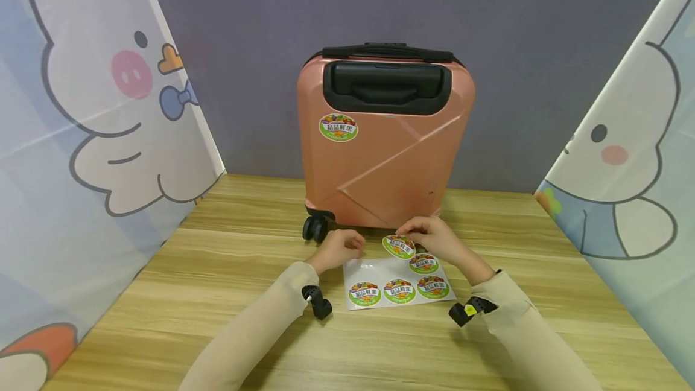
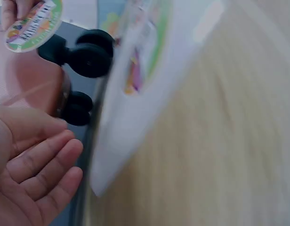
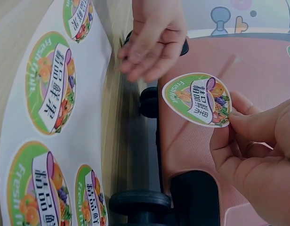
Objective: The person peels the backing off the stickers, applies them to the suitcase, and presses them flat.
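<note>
An oval fruit sticker (image 1: 399,247), green and white with printed fruit, is pinched at its edge between the thumb and fingers of my right hand (image 1: 432,238). The right wrist view shows this sticker (image 3: 197,100) held free of any surface. My left hand (image 1: 339,248) hovers at the sheet's upper left, its fingers loosely bent and holding nothing. Below both hands lies a white sticker sheet (image 1: 374,267) with several matching stickers on it. Behind them stands a pink suitcase (image 1: 380,168), with one such sticker (image 1: 338,128) on its upper left front.
Black wheels (image 1: 316,228) support the suitcase on the wood-grain table (image 1: 244,246). A grey panel (image 1: 250,65) rises behind it. Cartoon-printed cloths (image 1: 108,107) flank the table on both sides. A small black camera is strapped to each wrist.
</note>
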`<state>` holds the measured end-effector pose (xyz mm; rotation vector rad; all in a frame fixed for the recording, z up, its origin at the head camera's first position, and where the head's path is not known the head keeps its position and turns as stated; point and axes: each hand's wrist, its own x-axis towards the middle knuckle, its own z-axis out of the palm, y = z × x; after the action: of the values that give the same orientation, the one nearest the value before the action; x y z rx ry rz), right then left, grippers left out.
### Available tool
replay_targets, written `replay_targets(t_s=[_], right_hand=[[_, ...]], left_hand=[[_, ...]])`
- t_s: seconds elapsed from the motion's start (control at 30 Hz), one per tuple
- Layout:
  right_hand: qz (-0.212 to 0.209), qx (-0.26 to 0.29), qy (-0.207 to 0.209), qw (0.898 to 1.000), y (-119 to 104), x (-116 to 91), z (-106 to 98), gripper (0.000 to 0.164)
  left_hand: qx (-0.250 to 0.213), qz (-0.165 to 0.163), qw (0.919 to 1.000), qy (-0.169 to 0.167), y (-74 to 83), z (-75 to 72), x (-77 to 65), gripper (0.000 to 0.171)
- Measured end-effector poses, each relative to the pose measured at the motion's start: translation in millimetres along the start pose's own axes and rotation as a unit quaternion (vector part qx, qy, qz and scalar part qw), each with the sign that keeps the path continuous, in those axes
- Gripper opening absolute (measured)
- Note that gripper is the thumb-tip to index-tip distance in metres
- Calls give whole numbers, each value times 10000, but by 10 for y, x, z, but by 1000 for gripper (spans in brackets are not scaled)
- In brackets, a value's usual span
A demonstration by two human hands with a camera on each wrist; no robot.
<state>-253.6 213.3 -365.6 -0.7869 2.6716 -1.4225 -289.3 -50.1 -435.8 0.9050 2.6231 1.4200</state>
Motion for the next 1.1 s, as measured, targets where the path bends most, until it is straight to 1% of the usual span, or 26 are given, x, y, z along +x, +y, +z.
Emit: replay_targets(t_s=[0.07,0.13,0.27,0.37,0.43,0.6,0.7,0.77,1.0,1.1], right_hand=[[16,92,-21,10000,-7,1,3,16],[42,194,-51,9998,-12,-2,8,17],[59,348,-102,9993,-19,-7,22,18],[50,427,-140,9990,-32,-4,25,18],[57,475,-153,9987,-45,0,24,19],[93,618,-167,9979,-73,16,24,20],[94,640,-149,9978,-80,24,31,20],[92,641,-127,9978,-85,22,30,20],[99,729,13,9973,-125,16,16,22],[143,772,81,9969,-142,15,-3,24]], left_hand=[[-457,-38,9989,10,27,-1,10,20],[-1014,-147,9947,2,82,0,17,23],[-1961,-480,9794,-27,226,2,16,28],[-2310,-666,9707,-11,318,13,4,28],[-2382,-658,9690,8,359,24,-4,26],[-2250,-544,9728,120,422,32,-14,21],[-2246,-504,9729,201,425,38,-14,18],[-2304,-487,9715,251,423,45,-18,16],[-2641,-505,9622,433,426,59,-33,16],[-2696,-488,9606,472,443,51,-32,16]])
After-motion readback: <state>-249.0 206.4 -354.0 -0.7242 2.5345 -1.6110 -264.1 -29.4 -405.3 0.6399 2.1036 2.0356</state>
